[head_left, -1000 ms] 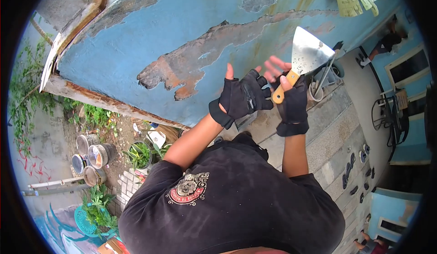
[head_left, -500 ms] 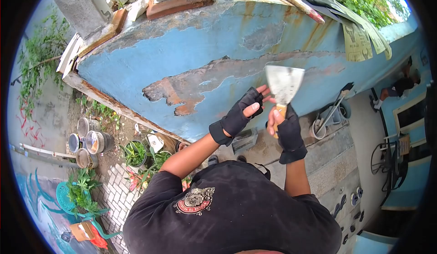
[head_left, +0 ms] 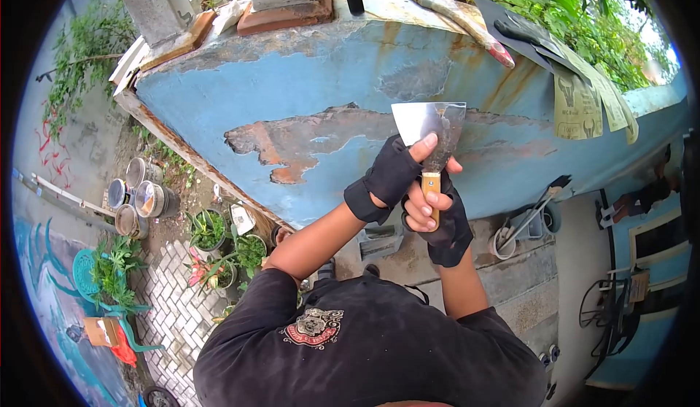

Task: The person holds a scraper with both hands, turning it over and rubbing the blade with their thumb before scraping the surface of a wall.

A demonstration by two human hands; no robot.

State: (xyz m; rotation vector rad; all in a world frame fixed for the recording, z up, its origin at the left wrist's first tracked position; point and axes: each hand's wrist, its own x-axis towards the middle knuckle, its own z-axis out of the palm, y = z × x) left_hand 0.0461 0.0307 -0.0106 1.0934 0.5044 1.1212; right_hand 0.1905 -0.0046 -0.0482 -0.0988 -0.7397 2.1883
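Note:
A scraper [head_left: 446, 126] with a wide metal blade and a wooden handle stands blade up in front of the blue wall [head_left: 292, 79]. My right hand [head_left: 441, 217], in a black fingerless glove, is wrapped round its handle. Gloved the same way, my left hand [head_left: 397, 170] is at the blade, its thumb lying on the front face and its other fingers mostly hidden behind. Beyond the hands, a bare patch [head_left: 306, 141] of peeled paint runs across the wall.
On the wall's top lie a paint-stained brush [head_left: 459, 13] and sandpaper sheets [head_left: 580, 104]. Buckets [head_left: 149, 199] and potted plants [head_left: 208, 228] stand at the left. A white bucket [head_left: 504, 243] with tools is at the right, and another person [head_left: 642, 195] is farther off.
My left hand has come up to the blade and now touches it. The scraper has moved slightly left, and its blade has turned more upright. The camera view has shifted a little.

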